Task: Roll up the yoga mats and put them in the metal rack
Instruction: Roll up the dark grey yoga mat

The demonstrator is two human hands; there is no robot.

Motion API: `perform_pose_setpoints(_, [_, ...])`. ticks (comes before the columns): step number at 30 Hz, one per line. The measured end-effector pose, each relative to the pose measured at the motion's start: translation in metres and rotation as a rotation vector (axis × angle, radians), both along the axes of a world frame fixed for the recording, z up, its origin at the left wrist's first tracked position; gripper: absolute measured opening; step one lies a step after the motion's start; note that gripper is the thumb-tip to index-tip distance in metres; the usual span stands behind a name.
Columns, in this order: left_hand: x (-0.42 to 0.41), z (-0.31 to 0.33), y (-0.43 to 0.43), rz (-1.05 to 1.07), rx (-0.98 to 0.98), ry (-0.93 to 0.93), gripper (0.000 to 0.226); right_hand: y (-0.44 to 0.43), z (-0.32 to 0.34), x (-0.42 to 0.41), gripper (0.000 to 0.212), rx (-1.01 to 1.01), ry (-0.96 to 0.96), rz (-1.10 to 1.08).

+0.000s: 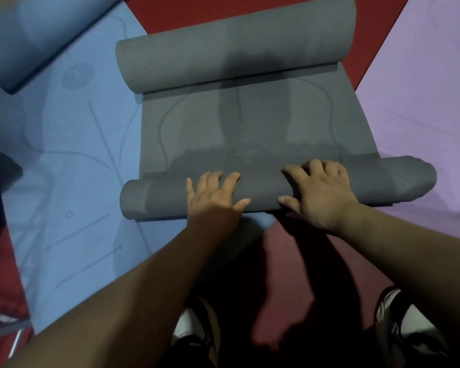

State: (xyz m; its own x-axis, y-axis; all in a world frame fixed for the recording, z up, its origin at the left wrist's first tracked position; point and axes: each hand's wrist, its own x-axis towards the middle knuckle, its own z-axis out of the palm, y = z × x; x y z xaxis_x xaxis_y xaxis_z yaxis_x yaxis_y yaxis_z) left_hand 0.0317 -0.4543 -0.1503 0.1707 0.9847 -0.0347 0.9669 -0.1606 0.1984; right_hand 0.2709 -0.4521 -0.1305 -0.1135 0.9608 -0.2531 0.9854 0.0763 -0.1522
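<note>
A grey mat lay on a red floor, seen from above by the person working on it. Both of its ends were curled into rolls: a thick roll at the far end and a thinner roll at the near end, with a flat stretch between them marked with faint curved lines and a round emblem.

Both hands pressed palm-down on the near roll, fingers spread and draped over its top rather than closed around it. The left hand sat just left of the roll's middle, and the right hand just right of it, the 2 thumbs near each other but apart. Bare forearms reached in from the near edge.

A blue mat lay flat to the left, its right edge running under the grey mat, and its far end was also curled into a roll at the far left. A lilac mat lay flat to the right, touching the near roll's right end. The person's 2 shoes showed at the near edge on the floor, in shadow. No rack was in view.
</note>
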Motion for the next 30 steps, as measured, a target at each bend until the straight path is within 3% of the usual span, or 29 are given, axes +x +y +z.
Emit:
perform_pose_setpoints(11, [0.004, 0.007, 0.008, 0.053, -0.113, 0.044, 0.059, 0.007, 0.002, -0.001, 0.069, -0.028, -0.001, -0.006])
perform_pose_setpoints(18, [0.004, 0.002, -0.001, 0.028, 0.154, 0.118, 0.057, -0.008, 0.007, -0.011, 0.07, 0.065, -0.024, -0.04])
perform_pose_setpoints(22, [0.004, 0.008, 0.002, 0.026, 0.075, 0.091, 0.064, -0.01, 0.007, -0.017, 0.073, 0.039, 0.025, -0.071])
perform_pose_setpoints(26, [0.008, 0.009, 0.0, 0.06, 0.049, 0.029, 0.072, -0.003, 0.011, -0.015, 0.06, 0.028, 0.035, -0.064])
perform_pose_setpoints(30, [0.009, 0.008, 0.005, 0.035, -0.004, 0.057, 0.067, 0.0, 0.01, -0.016, 0.062, 0.017, 0.021, -0.074])
